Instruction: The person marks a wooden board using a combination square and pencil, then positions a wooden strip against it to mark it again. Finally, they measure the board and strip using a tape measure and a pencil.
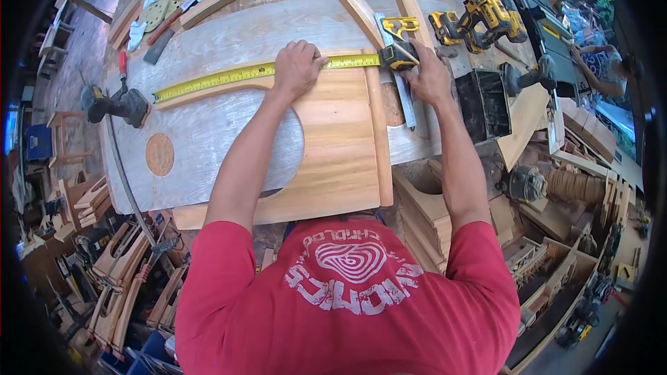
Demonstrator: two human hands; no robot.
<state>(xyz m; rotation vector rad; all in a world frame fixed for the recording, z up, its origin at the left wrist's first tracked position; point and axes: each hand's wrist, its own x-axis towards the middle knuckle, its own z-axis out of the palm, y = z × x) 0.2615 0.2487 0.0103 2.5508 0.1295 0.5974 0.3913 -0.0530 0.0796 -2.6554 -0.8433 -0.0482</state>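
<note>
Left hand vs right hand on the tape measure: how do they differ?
Left hand presses palm-down on the yellow tape blade, partway along it; right hand grips the tape case at its end. Left hand rests over the wooden panel; right hand sits by the steel ruler. Both are on the same tape.

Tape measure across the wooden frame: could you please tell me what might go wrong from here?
The tape measure is pressed down by the left hand, its free end lying far off on the grey panel; lifting that hand could let the blade whip back. The right hand, gripping the case, sits beside the steel square and may nudge it.
</note>
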